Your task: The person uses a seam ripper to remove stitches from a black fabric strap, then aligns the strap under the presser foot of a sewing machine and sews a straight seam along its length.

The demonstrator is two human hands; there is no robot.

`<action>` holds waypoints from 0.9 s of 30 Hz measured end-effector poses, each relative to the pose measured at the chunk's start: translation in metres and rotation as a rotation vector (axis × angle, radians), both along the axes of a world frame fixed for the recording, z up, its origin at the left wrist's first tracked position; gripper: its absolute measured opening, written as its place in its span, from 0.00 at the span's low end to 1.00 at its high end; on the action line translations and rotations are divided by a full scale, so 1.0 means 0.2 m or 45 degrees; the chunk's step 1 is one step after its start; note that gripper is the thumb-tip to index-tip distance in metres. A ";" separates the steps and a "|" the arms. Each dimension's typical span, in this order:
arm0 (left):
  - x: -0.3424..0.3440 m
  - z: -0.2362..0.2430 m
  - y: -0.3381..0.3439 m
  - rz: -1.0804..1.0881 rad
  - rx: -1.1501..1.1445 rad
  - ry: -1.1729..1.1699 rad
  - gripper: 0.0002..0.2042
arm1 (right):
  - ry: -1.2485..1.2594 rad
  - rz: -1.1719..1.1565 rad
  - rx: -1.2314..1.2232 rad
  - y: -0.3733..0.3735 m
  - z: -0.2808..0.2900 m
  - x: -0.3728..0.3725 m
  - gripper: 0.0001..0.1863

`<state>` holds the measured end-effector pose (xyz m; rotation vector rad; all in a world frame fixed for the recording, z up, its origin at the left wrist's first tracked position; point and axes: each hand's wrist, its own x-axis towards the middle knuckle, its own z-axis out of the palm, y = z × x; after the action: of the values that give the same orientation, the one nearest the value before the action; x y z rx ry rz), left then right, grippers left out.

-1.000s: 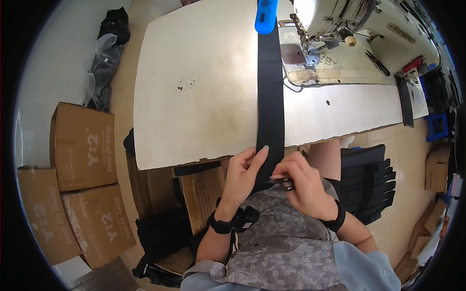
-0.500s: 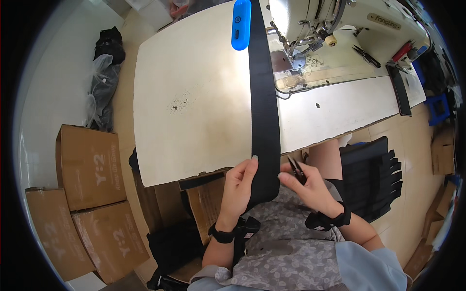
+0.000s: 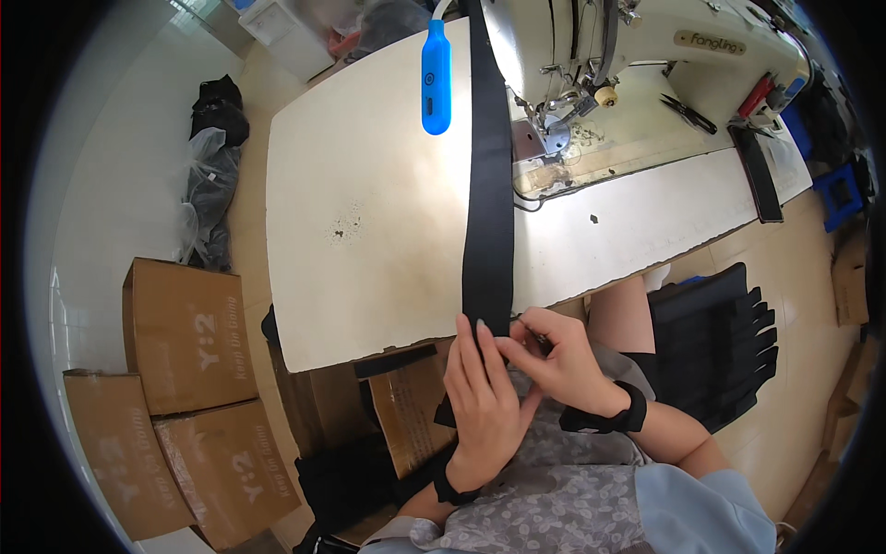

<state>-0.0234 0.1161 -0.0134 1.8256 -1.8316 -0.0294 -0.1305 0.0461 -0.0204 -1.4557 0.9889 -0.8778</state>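
Note:
A long black fabric strip (image 3: 489,222) runs down the white sewing table past its near edge. My left hand (image 3: 484,406) is at its near end, long fingers lying straight over the cloth; the strip's end is hidden behind them. Close against it, my right hand (image 3: 558,355) is closed with thumb and forefinger pinched at the strip's right edge. Dark thread snips (image 3: 544,345) are tucked in the right palm, mostly covered by the fingers.
A sewing machine (image 3: 558,134) stands beyond, its lamp lit. A blue handheld device (image 3: 436,83) hangs over the white tabletop (image 3: 369,185). Another pair of snips (image 3: 688,113) lies by the machine. Cardboard boxes (image 3: 189,332) are stacked at left; black fabric pieces (image 3: 711,342) lie at right.
My hands have come together at the strip's near end. The left fingers have straightened over it, and the right hand has moved left, turning the snips into its palm. The view has shifted slightly.

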 end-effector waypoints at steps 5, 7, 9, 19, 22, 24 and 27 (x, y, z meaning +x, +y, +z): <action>0.17 -0.09 -0.06 0.027 -0.190 0.519 0.25 | -0.107 0.206 -0.057 -0.08 0.04 0.14 0.12; 0.25 -0.05 -0.08 0.022 -0.086 0.990 0.20 | -0.199 0.289 0.135 -0.09 0.04 0.17 0.11; 0.35 0.13 -0.11 0.195 0.524 1.871 0.18 | -0.331 0.302 0.365 -0.09 0.06 0.17 0.10; 0.32 0.04 -0.10 -0.235 0.810 2.523 0.22 | 0.010 0.135 -0.045 -0.21 0.05 0.08 0.09; 0.27 0.00 -0.09 -0.249 0.776 2.418 0.22 | 0.053 0.168 -0.057 -0.19 0.04 0.06 0.09; 0.24 -0.02 -0.09 -0.236 0.713 2.245 0.22 | 0.157 0.200 -0.142 -0.19 0.05 0.05 0.08; 0.19 -0.03 -0.06 -0.104 0.665 1.484 0.23 | 0.203 0.204 -0.048 -0.15 0.10 0.06 0.08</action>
<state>0.0143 0.1050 -0.0189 1.4492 -1.0515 -1.3868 -0.1192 0.0155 0.0004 -1.6323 0.9616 -0.6756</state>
